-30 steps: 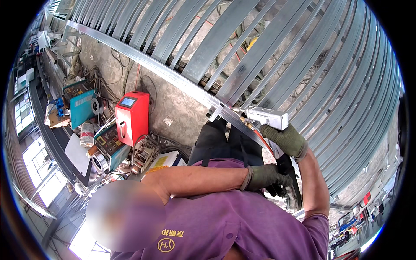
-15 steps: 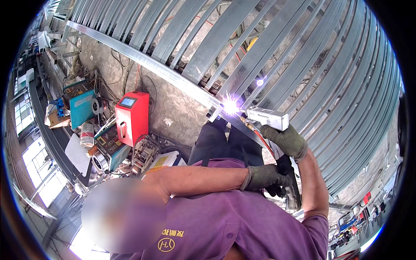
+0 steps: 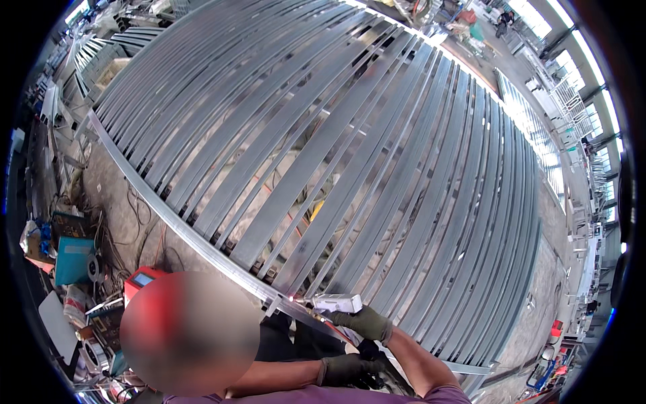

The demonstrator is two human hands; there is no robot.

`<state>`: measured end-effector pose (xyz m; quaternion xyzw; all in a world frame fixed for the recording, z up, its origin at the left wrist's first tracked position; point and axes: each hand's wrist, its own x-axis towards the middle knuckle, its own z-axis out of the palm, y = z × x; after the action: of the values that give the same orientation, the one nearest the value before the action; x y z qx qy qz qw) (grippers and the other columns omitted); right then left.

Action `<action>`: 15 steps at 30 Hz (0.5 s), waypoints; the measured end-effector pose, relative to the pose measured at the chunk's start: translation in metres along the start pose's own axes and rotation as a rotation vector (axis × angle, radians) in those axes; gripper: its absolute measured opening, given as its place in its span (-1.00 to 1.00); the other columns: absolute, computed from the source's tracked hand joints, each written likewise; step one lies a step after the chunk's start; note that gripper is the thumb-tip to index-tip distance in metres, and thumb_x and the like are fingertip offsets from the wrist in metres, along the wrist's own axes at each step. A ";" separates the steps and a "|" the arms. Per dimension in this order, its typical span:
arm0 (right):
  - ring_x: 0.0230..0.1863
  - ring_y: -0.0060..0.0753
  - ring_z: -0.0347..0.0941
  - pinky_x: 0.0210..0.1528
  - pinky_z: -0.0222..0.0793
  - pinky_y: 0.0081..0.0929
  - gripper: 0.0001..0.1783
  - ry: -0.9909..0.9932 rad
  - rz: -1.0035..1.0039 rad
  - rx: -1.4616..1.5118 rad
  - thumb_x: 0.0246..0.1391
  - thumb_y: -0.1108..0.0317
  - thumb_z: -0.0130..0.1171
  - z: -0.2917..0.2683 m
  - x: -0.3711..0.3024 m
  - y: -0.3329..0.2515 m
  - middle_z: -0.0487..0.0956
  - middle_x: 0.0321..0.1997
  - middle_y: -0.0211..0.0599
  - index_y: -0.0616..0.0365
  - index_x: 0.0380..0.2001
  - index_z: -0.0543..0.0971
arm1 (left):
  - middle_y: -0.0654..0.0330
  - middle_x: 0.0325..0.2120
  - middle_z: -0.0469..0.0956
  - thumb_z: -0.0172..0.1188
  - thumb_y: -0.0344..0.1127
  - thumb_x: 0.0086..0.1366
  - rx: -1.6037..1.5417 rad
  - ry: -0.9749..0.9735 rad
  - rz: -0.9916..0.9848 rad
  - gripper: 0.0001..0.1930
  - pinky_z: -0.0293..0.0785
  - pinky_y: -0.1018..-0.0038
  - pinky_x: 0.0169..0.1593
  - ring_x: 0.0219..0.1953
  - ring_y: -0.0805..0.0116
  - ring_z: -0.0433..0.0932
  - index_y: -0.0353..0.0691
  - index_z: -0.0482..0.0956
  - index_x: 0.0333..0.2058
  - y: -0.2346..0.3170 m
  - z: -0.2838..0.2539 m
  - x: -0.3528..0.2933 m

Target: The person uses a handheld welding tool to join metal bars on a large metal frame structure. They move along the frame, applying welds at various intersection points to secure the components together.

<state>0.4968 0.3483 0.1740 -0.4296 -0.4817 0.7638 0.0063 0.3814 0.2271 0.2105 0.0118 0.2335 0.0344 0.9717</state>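
My right hand (image 3: 369, 324), in a dark green work glove, is wrapped round the grip of a silver, box-shaped handheld welding gun (image 3: 340, 303). The gun's nozzle points left at the near edge rail (image 3: 229, 267) of a large frame of grey metal bars (image 3: 306, 222). A small pinkish glow (image 3: 291, 298) shows where nozzle and rail meet. Closer to my body, my left hand (image 3: 344, 370), gloved alike, is closed round a black cable (image 3: 380, 374) below the gun. Its fingertips are partly hidden.
At the left stand a red machine (image 3: 140, 277) with a screen, partly covered by a blurred patch, and a teal machine (image 3: 74, 259). Loose cables (image 3: 138, 215) lie on the floor beside the frame. Another person (image 3: 505, 23) is far off at the upper right.
The bright sparks at the nozzle have shrunk to a small glow. The view has tilted up, so more of the frame shows and my hands sit lower. The gun stays in my right hand.
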 end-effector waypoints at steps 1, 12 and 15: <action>0.31 -0.39 0.55 0.42 0.40 -0.39 -0.33 -0.003 0.037 -0.044 0.38 -0.03 0.38 -0.002 -0.001 -0.006 0.68 0.31 -0.30 0.06 0.41 0.54 | 0.36 -0.30 0.67 0.29 0.00 0.55 -0.053 -0.020 0.009 -0.72 0.58 0.50 -0.29 -0.29 0.52 0.67 -0.03 0.66 0.02 -0.004 -0.001 0.005; 0.13 -0.37 0.54 0.23 0.42 -0.36 -0.37 -0.030 -0.101 -0.310 0.35 -0.08 0.36 0.009 0.015 -0.020 0.65 0.13 -0.24 0.08 0.31 0.61 | 0.35 -0.25 0.71 0.29 -0.07 0.53 -0.140 -0.054 0.004 -0.66 0.63 0.45 -0.21 -0.30 0.50 0.65 -0.07 0.67 0.14 0.008 0.004 -0.017; -0.17 -0.48 0.69 -0.05 0.62 -0.40 -0.34 0.077 0.125 -0.336 0.29 -0.14 0.40 0.017 0.001 -0.036 0.77 -0.16 -0.30 0.10 0.24 0.65 | 0.28 -0.27 0.75 0.31 -0.07 0.51 -0.108 -0.042 0.065 -0.70 0.62 0.43 -0.24 -0.33 0.46 0.67 -0.11 0.73 0.04 0.003 0.003 -0.019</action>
<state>0.4704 0.3558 0.2025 -0.4828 -0.5743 0.6542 -0.0948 0.3662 0.2283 0.2220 -0.0323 0.2101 0.0780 0.9740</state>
